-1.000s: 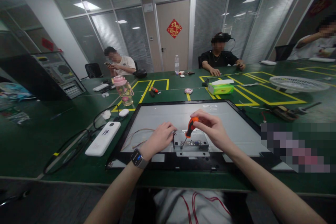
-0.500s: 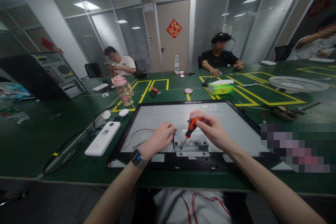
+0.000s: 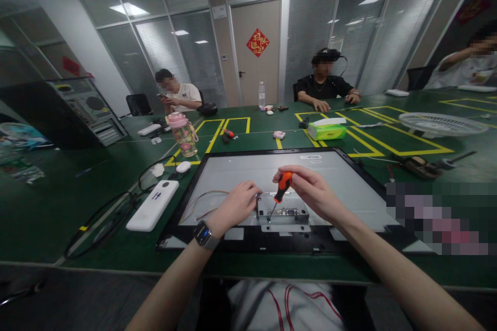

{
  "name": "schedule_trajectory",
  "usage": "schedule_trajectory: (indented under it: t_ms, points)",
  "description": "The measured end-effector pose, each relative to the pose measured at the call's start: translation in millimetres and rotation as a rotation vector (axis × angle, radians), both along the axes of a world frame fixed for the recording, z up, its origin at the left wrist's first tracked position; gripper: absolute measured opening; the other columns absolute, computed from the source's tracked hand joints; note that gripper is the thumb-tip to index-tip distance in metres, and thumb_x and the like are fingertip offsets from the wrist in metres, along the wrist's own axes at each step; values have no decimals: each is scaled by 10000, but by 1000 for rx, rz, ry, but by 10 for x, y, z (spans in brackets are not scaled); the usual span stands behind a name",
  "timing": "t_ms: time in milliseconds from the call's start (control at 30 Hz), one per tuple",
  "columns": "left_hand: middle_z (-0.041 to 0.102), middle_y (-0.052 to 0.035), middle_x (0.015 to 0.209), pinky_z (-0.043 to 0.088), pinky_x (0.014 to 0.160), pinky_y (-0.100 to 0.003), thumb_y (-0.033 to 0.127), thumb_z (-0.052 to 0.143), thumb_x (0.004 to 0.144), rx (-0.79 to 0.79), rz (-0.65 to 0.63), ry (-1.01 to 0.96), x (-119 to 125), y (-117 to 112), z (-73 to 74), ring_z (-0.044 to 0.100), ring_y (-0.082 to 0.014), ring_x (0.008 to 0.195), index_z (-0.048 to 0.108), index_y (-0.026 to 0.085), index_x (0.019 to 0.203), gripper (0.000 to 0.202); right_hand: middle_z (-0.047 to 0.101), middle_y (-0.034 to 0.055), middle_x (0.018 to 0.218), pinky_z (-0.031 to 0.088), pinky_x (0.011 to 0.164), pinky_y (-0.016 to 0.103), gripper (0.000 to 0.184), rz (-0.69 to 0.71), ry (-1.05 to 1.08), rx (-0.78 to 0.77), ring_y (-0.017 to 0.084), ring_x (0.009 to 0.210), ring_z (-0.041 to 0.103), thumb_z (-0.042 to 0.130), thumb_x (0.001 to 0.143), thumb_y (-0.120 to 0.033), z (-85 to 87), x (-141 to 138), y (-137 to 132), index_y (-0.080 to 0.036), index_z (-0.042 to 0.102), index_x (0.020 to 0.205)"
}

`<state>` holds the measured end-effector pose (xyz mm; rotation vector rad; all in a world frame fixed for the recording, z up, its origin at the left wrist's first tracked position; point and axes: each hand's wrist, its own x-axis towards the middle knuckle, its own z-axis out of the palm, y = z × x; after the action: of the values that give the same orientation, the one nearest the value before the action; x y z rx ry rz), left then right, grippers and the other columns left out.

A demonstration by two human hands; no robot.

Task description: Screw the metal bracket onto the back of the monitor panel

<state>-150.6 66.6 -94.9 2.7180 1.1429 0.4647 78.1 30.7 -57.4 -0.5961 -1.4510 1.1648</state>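
An orange-and-black screwdriver (image 3: 284,184) is in my right hand (image 3: 312,186), pinched near the top of its handle. The shaft slants down to the left, its tip at the lower left part of a metal box (image 3: 285,207) with connector ports. That box lies on the pale back of a flat display panel (image 3: 244,168) framed in black. My left hand (image 3: 240,204), a watch on its wrist, rests with extended fingers touching the box's left edge; the thumb is mostly hidden. Thin wires (image 3: 202,196) run beside the left fingers.
Left of the panel lie a white power bank (image 3: 153,206), black cables (image 3: 97,222) and a pink-lidded bottle (image 3: 183,134). Beyond it stand a green tissue pack (image 3: 326,129) and a white round basket (image 3: 442,125). A computer case (image 3: 87,108) stands far left. Several people sit around the table.
My right fingers have shifted on the screwdriver handle and are straighter. The screwdriver tip stays at the same spot on the box. My left hand has hardly moved.
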Motion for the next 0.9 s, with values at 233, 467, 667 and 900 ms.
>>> schedule_trajectory:
  t_ms: [233,467,667,900]
  points:
    - [603,-69,1090,469,961,-367,72,458,908,6,4,3,0,-9,7,555,-230,1061,618,195,1111,286,751,45,1005,562,883,388,232,-1,-28,33,210,944,707,729,847,-447,-22,13,17,-293,779,1013]
    - [604,-68,1090,468,963,-369,71,459,901,2,4,-11,-1,3,0,556,-231,1057,617,198,1097,282,777,86,1125,495,1038,494,361,71,-30,-3,256,1082,712,652,909,-461,30,17,-31,-291,713,1221]
    - [602,-68,1085,467,956,-356,77,458,912,13,-3,-14,-7,3,-11,554,-228,1054,618,195,1109,280,745,59,1063,566,908,405,326,-163,-175,106,223,957,706,726,851,-421,4,19,-1,-287,752,1147]
    - [606,-66,1085,468,957,-374,81,447,914,3,-1,-9,-11,4,-6,555,-229,1048,620,208,1112,292,752,71,1126,517,1003,445,340,-191,-207,139,245,1058,697,608,937,-423,11,18,-16,-290,704,1234]
